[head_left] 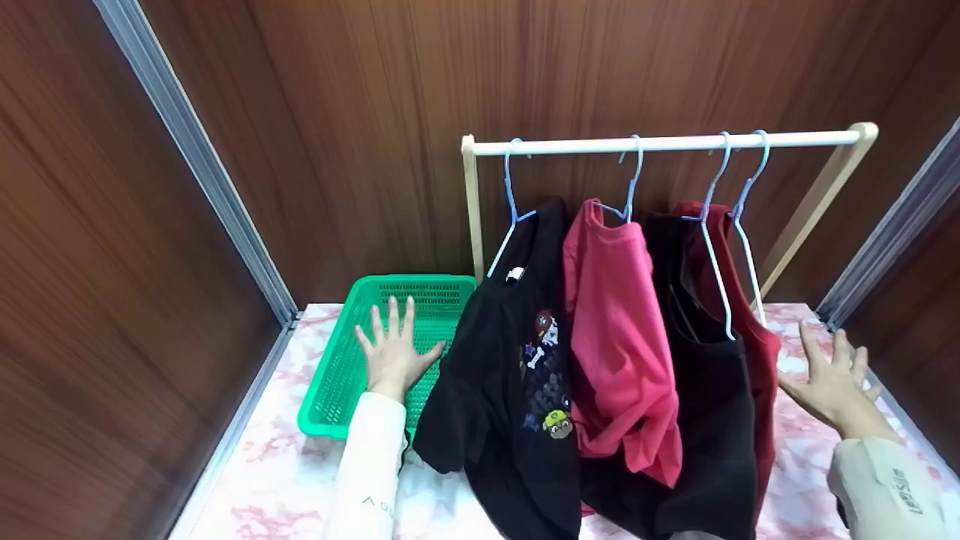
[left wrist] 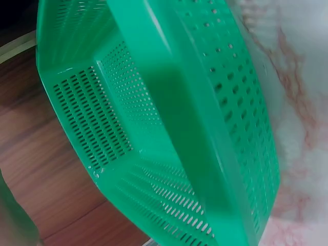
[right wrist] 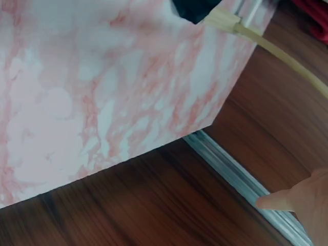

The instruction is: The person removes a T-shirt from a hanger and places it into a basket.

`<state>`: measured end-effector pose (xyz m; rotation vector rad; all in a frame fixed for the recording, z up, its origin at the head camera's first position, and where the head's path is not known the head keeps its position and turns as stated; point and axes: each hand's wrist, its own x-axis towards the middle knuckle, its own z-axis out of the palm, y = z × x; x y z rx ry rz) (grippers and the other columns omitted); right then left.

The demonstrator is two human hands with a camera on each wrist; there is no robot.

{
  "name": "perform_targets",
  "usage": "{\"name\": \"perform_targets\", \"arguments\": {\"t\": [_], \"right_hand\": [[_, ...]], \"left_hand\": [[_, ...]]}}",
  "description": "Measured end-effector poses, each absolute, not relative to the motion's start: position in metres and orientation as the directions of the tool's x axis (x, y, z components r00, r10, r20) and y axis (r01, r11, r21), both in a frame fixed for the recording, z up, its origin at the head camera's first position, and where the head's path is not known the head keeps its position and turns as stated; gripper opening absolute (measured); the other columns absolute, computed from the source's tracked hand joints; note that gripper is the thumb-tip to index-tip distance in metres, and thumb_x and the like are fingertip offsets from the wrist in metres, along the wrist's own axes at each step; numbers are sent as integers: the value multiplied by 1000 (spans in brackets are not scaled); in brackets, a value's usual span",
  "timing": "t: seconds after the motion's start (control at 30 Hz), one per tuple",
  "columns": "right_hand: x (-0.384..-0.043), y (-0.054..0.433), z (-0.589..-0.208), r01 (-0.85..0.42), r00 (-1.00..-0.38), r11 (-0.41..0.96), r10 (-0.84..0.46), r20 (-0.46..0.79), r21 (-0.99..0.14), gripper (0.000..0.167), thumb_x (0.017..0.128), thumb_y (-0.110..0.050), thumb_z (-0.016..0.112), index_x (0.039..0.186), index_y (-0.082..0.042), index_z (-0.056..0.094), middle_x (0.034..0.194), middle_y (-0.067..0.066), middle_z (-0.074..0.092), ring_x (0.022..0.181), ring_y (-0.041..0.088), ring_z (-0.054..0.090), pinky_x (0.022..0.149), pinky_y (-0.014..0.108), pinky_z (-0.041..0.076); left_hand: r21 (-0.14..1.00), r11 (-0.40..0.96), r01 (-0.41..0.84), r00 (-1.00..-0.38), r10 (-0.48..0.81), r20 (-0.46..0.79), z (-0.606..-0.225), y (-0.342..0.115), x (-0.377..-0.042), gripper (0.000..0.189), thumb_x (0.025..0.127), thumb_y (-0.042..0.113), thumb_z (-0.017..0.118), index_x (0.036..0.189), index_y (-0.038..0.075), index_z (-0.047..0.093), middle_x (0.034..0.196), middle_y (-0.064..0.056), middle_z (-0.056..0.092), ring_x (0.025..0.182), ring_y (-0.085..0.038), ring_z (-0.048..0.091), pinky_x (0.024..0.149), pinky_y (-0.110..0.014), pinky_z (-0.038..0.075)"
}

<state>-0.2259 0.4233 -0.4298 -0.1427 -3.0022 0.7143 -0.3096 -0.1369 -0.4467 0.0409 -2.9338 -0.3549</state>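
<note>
My left hand is held over the green plastic basket with its fingers spread and nothing in them. The left wrist view shows the basket's perforated wall close up. To the right of the clothes, my right hand hovers with fingers apart, also holding nothing. Between the hands, a black printed T-shirt, a pink top, a black garment and a dark red garment hang on light blue hangers. The black T-shirt's sleeve overlaps the basket's right side in the head view.
The hangers hook over the white rail of a small wooden-ended rack. Beneath everything lies a pink-and-white marbled tabletop. Brown wood-grain panels with metal corner strips close in the back and both sides.
</note>
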Motion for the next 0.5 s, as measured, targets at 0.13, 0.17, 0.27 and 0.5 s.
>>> {"name": "perform_targets", "arguments": {"t": [0.13, 0.17, 0.27, 0.5], "right_hand": [[-226, 427, -431, 85, -996, 887, 85, -20, -453, 92, 93, -56, 41, 149, -5, -11, 142, 47, -18, 123, 75, -15, 81, 90, 5], [-226, 428, -430, 76, -997, 892, 76, -18, -446, 91, 93, -55, 40, 149, -3, -10, 141, 49, -15, 123, 76, -11, 82, 90, 8], [-229, 434, -427, 38, -997, 900, 61, 40, -435, 86, 95, -48, 41, 148, 7, 1, 139, 53, 3, 123, 75, 8, 90, 84, 17], [-234, 426, -361, 76, -976, 861, 167, 139, -503, 64, 99, -38, 39, 132, 17, 41, 121, 42, 51, 112, 57, 48, 92, 63, 40]], "left_hand": [[251, 968, 14, -980, -36, 196, -448, -136, -314, 92, 84, 66, 53, 154, 20, 14, 162, -12, 12, 148, -41, 6, 115, -66, 7], [256, 967, 18, -979, -34, 201, -448, -136, -315, 92, 84, 65, 53, 154, 19, 15, 161, -12, 13, 148, -41, 7, 115, -65, 8], [290, 957, 25, -978, -37, 206, -445, -133, -318, 91, 85, 63, 54, 154, 18, 15, 161, -12, 13, 149, -40, 5, 117, -61, 8], [436, 897, 66, -971, -42, 234, -427, -114, -326, 81, 90, 50, 56, 152, 10, 23, 159, -15, 20, 149, -35, 12, 121, -50, 12]]}}
